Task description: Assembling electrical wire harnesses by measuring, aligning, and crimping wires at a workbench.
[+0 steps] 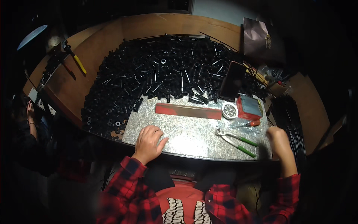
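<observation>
- Dim workshop around a wooden bench (112, 41) topped by a speckled stone slab (186, 130).
- I see my left hand (148, 143) flat on the slab, grip open and empty.
- My right hand (278, 140) sits curled at the slab's edge, blurred; I cannot tell what it holds.
- Green-handled pliers (236, 140) lie untouched between them.
- Black parts (156, 74) are heaped behind; nothing looks assembled yet, I judge.

Slab (186, 134): grey speckled granite. Bench (112, 41): brown wood. Heap of small parts (149, 78): black. Flat bar (188, 110): red, worn grey middle. Pliers (238, 141): green handles. Box (249, 107): red, grey top. Sleeves (126, 186): red-black plaid. Far tool (78, 61): yellow handle.
</observation>
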{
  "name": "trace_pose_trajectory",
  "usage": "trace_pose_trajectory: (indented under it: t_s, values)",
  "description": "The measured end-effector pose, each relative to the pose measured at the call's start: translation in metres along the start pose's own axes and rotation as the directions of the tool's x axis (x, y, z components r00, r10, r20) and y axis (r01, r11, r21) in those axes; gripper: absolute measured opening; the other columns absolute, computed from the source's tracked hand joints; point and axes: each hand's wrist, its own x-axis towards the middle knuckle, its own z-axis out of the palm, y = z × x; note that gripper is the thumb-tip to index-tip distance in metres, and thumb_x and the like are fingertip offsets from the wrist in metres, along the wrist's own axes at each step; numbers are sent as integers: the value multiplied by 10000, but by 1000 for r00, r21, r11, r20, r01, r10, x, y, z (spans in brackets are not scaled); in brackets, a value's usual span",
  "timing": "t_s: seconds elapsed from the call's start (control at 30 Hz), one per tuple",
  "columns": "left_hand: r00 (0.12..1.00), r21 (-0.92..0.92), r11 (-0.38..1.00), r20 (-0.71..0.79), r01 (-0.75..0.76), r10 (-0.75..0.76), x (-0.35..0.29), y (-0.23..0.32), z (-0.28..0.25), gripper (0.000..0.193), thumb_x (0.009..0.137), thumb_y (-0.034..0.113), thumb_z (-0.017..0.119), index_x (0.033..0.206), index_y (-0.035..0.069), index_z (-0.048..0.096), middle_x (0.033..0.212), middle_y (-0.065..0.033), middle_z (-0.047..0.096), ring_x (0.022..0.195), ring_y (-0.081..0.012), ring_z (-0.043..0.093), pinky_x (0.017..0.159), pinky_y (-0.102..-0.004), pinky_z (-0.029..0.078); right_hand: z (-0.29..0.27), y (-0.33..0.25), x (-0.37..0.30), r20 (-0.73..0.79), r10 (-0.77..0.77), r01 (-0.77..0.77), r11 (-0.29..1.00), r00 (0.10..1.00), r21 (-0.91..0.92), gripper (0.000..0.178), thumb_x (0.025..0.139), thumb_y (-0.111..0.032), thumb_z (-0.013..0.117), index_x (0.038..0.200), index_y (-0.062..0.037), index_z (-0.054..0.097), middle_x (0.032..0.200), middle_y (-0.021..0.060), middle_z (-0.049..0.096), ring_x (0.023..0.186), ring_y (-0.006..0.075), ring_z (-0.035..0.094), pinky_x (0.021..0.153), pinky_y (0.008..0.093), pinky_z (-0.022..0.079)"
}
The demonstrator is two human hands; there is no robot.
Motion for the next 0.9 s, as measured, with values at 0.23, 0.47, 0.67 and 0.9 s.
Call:
trace_pose_trajectory:
  t_s: [0.23,0.47,0.67,0.9]
  values:
    - [1000,8,1000,-10,-10,10,-2,0,0,176,776,155,705,859,36,607,913,-107,606,888,-303,571,805,-391,443,39,131,-54,-131,474,-491,825,871,-278,234,757,-43,695,945,52,593,1035,237,582,952,418,598,805,452,505]
    - [1000,3,1000,11,2,-2,-1,3,0,153,767,121,703,854,38,610,910,-111,608,873,-307,570,790,-395,447,109,220,-82,-171,487,-513,770,856,-379,276,732,-22,704,971,32,576,1067,225,564,987,394,587,821,435,507]
    - [1000,7,1000,5,-2,2,1,5,1,161,749,103,708,857,28,615,915,-115,611,864,-312,572,788,-392,450,122,237,-69,-274,467,-540,700,841,-466,90,828,-24,537,882,22,593,955,196,602,874,332,637,756,388,534]
    - [1000,20,1000,11,-6,5,2,3,2,164,748,99,702,863,26,611,916,-117,609,872,-308,571,789,-391,448,112,235,-55,-184,552,-542,603,813,-585,97,845,-37,521,880,-3,605,940,157,626,831,281,669,692,350,561]
